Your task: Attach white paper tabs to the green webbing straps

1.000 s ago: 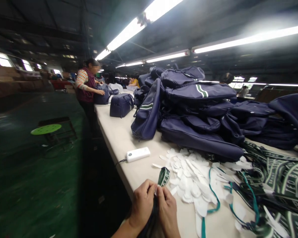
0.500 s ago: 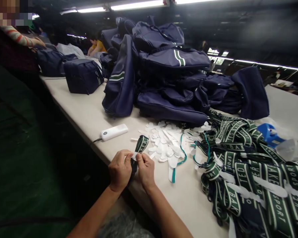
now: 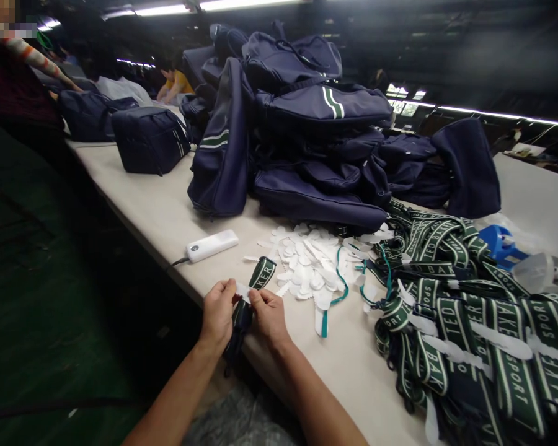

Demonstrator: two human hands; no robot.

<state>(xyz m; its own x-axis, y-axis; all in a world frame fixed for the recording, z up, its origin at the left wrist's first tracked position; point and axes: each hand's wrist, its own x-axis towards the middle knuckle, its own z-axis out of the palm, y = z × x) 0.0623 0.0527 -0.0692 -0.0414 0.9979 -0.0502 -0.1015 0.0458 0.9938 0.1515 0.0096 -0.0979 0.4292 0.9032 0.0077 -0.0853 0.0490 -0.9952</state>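
Both my hands meet at the table's near edge over one green lettered strap (image 3: 260,275). My left hand (image 3: 217,313) and my right hand (image 3: 268,314) each pinch a small white paper strip (image 3: 242,289) stuck on the strap. The strap's dark end hangs down over the table edge between my wrists. A pile of white paper strips (image 3: 309,267) lies just right of my hands. Further right is a heap of green and white straps (image 3: 465,310).
A white power bank (image 3: 211,245) with a cable lies left of the paper pile. Navy bags (image 3: 307,142) are stacked behind it, with one small bag (image 3: 149,140) standing apart. A person in a striped sleeve (image 3: 32,59) works at the far left. A blue object (image 3: 497,243) sits right.
The camera tipped down from the room to the table over the second. My hands stayed pinched together on the strap, and the white strip now shows pulled out between them.
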